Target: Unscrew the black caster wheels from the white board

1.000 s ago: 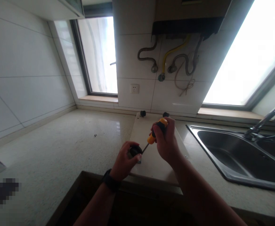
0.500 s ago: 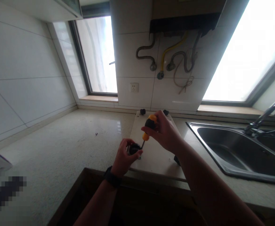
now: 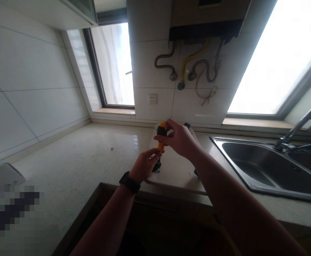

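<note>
My right hand (image 3: 180,139) is wrapped round the yellow and black handle of a screwdriver (image 3: 161,131), held upright. Just below the handle, the fingers of my left hand (image 3: 144,164) are pinched together round the screwdriver's lower end, and its shaft and tip are hidden behind them. Beneath my left fingers is a black caster (image 3: 157,165) with a metal plate, on the near left corner of a white board (image 3: 175,174). Other black casters (image 3: 186,126) show at the board's far right corner and, partly behind my right forearm, near its right edge.
Small dark screws (image 3: 112,148) lie on the speckled counter (image 3: 91,153) to the left. A steel sink (image 3: 240,167) with a tap (image 3: 299,128) stands to the right. At the left edge is a white box (image 3: 5,174). An open drawer or cabinet space (image 3: 155,227) lies below the counter's front.
My left hand has moved from round the caster up to the screwdriver's lower end. My right hand and the screwdriver have shifted left and slightly up. The view has shifted a little.
</note>
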Tool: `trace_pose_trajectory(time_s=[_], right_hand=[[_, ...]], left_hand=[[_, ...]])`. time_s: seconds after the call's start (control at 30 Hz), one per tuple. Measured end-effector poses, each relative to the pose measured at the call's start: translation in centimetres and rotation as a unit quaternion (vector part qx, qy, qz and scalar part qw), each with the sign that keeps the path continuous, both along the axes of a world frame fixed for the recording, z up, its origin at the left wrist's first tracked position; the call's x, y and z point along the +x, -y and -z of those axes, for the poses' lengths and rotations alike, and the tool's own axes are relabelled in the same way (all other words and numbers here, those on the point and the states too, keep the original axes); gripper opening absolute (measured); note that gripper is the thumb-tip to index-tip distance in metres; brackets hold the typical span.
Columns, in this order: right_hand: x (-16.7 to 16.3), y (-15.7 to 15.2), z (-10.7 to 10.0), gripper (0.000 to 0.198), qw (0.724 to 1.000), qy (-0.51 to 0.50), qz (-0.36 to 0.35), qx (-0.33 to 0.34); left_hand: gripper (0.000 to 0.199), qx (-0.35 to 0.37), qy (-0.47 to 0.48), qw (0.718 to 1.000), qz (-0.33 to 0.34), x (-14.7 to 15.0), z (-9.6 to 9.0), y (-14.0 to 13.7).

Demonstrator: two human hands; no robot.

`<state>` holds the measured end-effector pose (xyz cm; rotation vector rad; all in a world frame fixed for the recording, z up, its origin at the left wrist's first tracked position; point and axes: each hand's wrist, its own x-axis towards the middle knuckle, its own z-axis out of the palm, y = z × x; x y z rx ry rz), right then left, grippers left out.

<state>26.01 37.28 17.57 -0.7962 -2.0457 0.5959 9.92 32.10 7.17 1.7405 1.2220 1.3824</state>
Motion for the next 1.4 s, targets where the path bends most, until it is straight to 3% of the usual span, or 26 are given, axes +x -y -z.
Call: trace_pose_trajectory(time_s=[0.1, 0.2, 0.3, 0.57, 0.77, 0.87, 1.0, 1.13, 1.4], right_hand=[[-0.1, -0.4, 0.1, 0.038, 0.999, -0.018, -0.020, -0.023], [0.1, -0.8, 0.3, 0.033, 0.994, -0.019, -0.085, -0.063], [0.5, -0.8, 0.6, 0.040, 0.991, -0.026, -0.103, -0.087], [-0.3, 0.0, 0.3, 0.048, 0.999, -0.030, 0.027, 0.026], [-0.3, -0.3, -0.2, 0.047, 0.999, -0.029, -0.035, 0.004], [-0.1, 0.0, -0.5, 0.041, 0.999, 0.004, -0.033, 0.040], [-0.4, 0.5, -1.2, 0.027, 0.995, 0.029, 0.036, 0.089], [-0.6, 0.7, -2.0, 0.030, 0.983, 0.073, 0.104, 0.132], [-0.1, 1.2, -2.3, 0.046, 0.996, 0.040, -0.036, 0.068]], left_hand=[[0.019, 0.016, 0.010, 1.000, -0.018, 0.4, 0.0, -0.3], [0.016, 0.022, 0.000, 0.998, -0.051, 0.7, 0.3, -0.6], [0.015, 0.028, -0.010, 0.997, -0.065, 1.0, 0.6, -0.7], [0.018, 0.037, -0.013, 0.996, -0.077, 1.2, 0.2, -0.2], [0.020, 0.051, -0.017, 0.993, -0.105, 1.2, 0.2, -0.4], [0.023, 0.053, 0.003, 0.993, -0.102, 1.2, 0.6, -0.9], [0.026, 0.052, 0.001, 0.994, -0.098, 1.3, 0.4, -1.2], [0.030, 0.055, -0.031, 0.992, -0.108, 1.2, 0.0, -1.1], [0.034, 0.078, -0.029, 0.989, -0.125, 1.1, 0.4, -1.0]])
